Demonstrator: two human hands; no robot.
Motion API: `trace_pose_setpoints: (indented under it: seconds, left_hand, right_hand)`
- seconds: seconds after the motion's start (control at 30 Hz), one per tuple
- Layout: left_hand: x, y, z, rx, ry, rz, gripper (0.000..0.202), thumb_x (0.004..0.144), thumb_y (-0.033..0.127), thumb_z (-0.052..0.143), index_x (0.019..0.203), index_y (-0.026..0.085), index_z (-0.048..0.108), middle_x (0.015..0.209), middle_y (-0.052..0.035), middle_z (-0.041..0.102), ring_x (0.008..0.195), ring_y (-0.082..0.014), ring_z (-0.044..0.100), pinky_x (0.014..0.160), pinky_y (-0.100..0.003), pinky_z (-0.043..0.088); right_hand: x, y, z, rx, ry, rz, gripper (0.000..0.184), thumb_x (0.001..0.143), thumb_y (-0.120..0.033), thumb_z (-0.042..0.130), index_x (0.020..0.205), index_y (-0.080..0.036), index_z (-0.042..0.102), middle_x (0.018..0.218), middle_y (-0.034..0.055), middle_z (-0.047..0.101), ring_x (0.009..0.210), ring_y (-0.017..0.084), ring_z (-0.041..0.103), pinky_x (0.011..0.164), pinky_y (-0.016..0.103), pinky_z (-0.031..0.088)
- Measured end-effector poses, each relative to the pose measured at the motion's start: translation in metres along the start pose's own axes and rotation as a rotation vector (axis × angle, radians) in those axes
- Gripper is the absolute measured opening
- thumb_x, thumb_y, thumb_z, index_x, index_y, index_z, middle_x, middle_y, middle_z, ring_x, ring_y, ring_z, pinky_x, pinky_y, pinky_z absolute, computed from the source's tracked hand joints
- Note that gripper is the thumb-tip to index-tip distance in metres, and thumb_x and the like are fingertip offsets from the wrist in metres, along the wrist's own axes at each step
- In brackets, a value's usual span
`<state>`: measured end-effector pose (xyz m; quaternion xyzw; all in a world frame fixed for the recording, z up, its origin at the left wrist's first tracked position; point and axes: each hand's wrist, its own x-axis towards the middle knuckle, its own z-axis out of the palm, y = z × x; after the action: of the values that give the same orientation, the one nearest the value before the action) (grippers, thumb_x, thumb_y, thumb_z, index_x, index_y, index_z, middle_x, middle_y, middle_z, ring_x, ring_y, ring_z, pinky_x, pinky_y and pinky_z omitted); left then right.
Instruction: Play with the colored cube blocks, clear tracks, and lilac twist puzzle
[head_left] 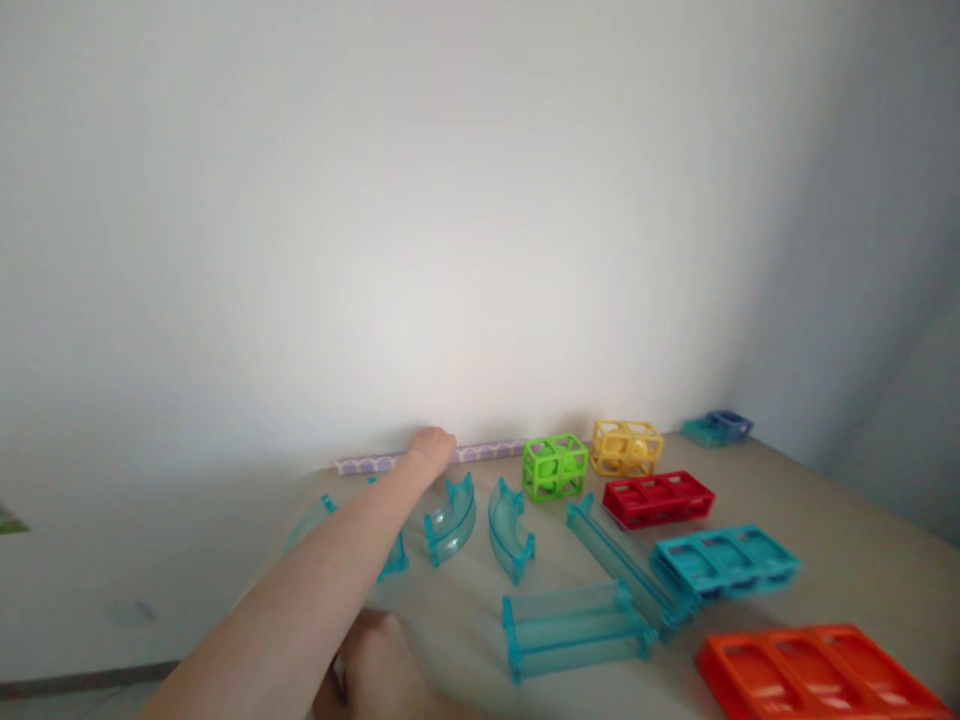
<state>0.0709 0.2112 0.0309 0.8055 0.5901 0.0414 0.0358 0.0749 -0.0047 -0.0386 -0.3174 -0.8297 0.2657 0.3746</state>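
Note:
My left hand (433,445) reaches far forward across the table to a long purple patterned strip (491,452) lying along the wall. The hand is curled over the strip's middle; its fingertips are hidden. Low in the view, my right hand (379,655) is closed beneath my left forearm, and whatever it may hold is out of sight. Near my arm are clear teal curved track pieces, one (452,520) just right of it and another (511,530) beyond that. A teal curved piece (307,525) and another teal piece (395,560) are partly hidden by the forearm.
Straight teal tracks (577,630) (626,560) lie toward the right. Behind them stand a green frame block (555,467) and a yellow one (627,448). Red (660,498), teal (726,562) and orange (821,670) blocks line the right side. Blue pieces (729,425) sit in the far corner.

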Motion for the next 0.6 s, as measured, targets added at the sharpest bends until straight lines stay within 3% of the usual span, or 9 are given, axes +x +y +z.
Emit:
trace_pose_setpoints:
  seconds: [0.13, 0.23, 0.3, 0.37, 0.43, 0.5, 0.6]
  left_hand:
    - [-0.008, -0.002, 0.001, 0.026, 0.036, 0.013, 0.032, 0.09, 0.032, 0.056, 0.118, 0.016, 0.056, 0.12, -0.011, 0.057, 0.102, -0.0213, 0.059, 0.085, -0.041, 0.052]
    - [-0.017, -0.014, -0.011, 0.026, 0.104, 0.044, 0.031, 0.09, 0.032, 0.056, 0.117, 0.017, 0.057, 0.12, -0.0104, 0.058, 0.101, -0.0209, 0.06, 0.085, -0.04, 0.052]
    - [-0.024, -0.024, -0.028, 0.032, 0.174, 0.068, 0.026, 0.09, 0.03, 0.055, 0.111, 0.015, 0.06, 0.112, -0.0091, 0.061, 0.101, -0.0217, 0.059, 0.088, -0.043, 0.049]
    - [-0.033, -0.035, -0.053, 0.045, 0.264, 0.103, 0.015, 0.089, 0.02, 0.055, 0.098, 0.016, 0.065, 0.101, -0.0155, 0.066, 0.107, -0.0275, 0.056, 0.095, -0.044, 0.041]
    - [-0.048, -0.047, -0.081, 0.061, 0.36, 0.13, 0.018, 0.09, 0.019, 0.051, 0.101, 0.017, 0.065, 0.105, -0.0171, 0.065, 0.114, -0.0313, 0.049, 0.098, -0.046, 0.035]
    - [-0.069, -0.056, -0.105, 0.073, 0.492, 0.139, 0.026, 0.092, 0.021, 0.043, 0.108, 0.018, 0.063, 0.112, -0.0179, 0.062, 0.117, -0.0328, 0.045, 0.099, -0.048, 0.032]
    - [-0.114, -0.063, -0.117, 0.085, 0.875, 0.288, 0.028, 0.091, 0.021, 0.047, 0.113, 0.021, 0.063, 0.109, -0.0134, 0.065, 0.102, -0.0293, 0.051, 0.092, -0.044, 0.036]
  right_hand:
    - [0.0, 0.0, 0.002, -0.019, -0.001, 0.013, 0.03, 0.072, -0.011, 0.052, 0.097, -0.02, 0.066, 0.095, 0.0057, 0.071, 0.081, 0.02, 0.068, 0.069, 0.023, 0.049]
    - [0.0, 0.004, 0.006, -0.022, -0.013, 0.028, 0.03, 0.071, -0.011, 0.053, 0.096, -0.018, 0.068, 0.092, 0.0063, 0.072, 0.08, 0.02, 0.068, 0.071, 0.024, 0.05]
    - [-0.001, 0.005, 0.007, -0.006, -0.015, 0.035, 0.031, 0.07, -0.011, 0.053, 0.096, -0.018, 0.069, 0.09, 0.0064, 0.072, 0.08, 0.02, 0.068, 0.074, 0.024, 0.051]
    - [-0.001, 0.005, 0.006, 0.012, 0.004, 0.043, 0.031, 0.07, -0.011, 0.053, 0.096, -0.018, 0.069, 0.09, 0.0061, 0.072, 0.081, 0.02, 0.068, 0.076, 0.025, 0.051]
    - [-0.002, 0.003, 0.003, 0.031, 0.04, 0.06, 0.031, 0.07, -0.009, 0.052, 0.095, -0.019, 0.069, 0.088, 0.0051, 0.071, 0.078, 0.019, 0.067, 0.074, 0.024, 0.05]
    - [-0.002, 0.002, 0.002, 0.069, 0.067, 0.077, 0.031, 0.07, -0.007, 0.053, 0.093, -0.02, 0.069, 0.084, 0.0032, 0.07, 0.069, 0.015, 0.064, 0.069, 0.023, 0.049]
    - [-0.002, 0.001, 0.003, 0.201, 0.103, 0.144, 0.027, 0.07, -0.007, 0.054, 0.089, -0.018, 0.069, 0.075, 0.0008, 0.066, 0.054, 0.011, 0.054, 0.056, 0.02, 0.042]
